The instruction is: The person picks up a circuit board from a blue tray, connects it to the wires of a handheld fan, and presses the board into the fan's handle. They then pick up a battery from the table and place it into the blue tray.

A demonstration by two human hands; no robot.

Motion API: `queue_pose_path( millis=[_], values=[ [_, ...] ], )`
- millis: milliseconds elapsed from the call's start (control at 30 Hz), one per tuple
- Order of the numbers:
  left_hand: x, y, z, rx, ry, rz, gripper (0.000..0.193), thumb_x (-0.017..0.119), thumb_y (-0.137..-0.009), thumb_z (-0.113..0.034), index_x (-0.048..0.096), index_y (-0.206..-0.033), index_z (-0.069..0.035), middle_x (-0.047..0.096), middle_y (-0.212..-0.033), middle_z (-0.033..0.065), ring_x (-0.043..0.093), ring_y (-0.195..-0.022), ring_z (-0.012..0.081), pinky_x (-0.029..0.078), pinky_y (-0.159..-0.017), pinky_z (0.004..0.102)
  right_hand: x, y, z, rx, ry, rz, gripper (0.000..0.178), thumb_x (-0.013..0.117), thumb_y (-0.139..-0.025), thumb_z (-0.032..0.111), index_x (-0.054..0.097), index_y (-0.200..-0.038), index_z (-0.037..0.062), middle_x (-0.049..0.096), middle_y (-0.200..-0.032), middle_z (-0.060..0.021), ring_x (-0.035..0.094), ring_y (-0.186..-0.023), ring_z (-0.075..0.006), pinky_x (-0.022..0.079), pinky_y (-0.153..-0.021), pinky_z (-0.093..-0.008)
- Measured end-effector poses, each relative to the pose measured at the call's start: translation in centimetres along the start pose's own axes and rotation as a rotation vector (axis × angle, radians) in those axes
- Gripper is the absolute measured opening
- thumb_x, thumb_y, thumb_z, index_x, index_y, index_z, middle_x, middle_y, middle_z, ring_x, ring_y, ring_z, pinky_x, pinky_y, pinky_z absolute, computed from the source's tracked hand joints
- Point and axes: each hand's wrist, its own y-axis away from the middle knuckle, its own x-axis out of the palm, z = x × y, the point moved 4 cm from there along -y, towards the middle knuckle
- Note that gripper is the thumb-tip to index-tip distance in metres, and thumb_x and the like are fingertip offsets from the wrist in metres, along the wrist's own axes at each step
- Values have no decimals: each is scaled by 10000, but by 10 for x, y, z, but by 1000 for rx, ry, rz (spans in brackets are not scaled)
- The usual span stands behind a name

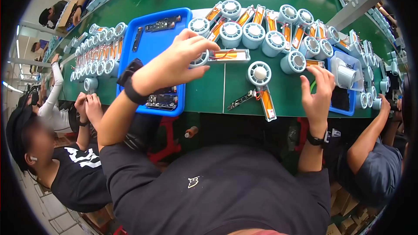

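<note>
My left hand is curled round the light blue round head of a small fan unit, whose open handle with an orange battery points right. The palm hides part of that head. At the right, my right hand has its fingers apart close to another fan unit; nothing shows between them. Between my hands lies a fan unit with its open handle toward me. A narrow circuit board sits beside it, joined by red wires.
A blue tray with several circuit boards lies at the left. Several fan units cluster at the back. Right of my right hand are a clear container and a blue bin. People sit close on both sides of the green table.
</note>
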Motion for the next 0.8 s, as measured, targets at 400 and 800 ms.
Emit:
queue_pose_path(
  millis=[400,800],
  values=[
    [65,12,-72,34,-155,-362,540,841,-816,-109,624,-1308,-65,673,-1182,125,609,-1160,350,503,-1004,444,29,31,33,-15,-664,224,207,728,-882,-20,678,-1083,-12,690,-978,-130,671,-853,-239,528,-759,-319],
    [122,-11,-94,-152,795,-356,563,763,-894,-74,508,-1395,-32,725,-1001,142,715,-776,328,592,-732,375,34,22,56,202,-1060,757,191,615,-1005,115,636,-1133,-26,667,-883,-85,629,-749,-129,510,-691,-288]
  ],
)
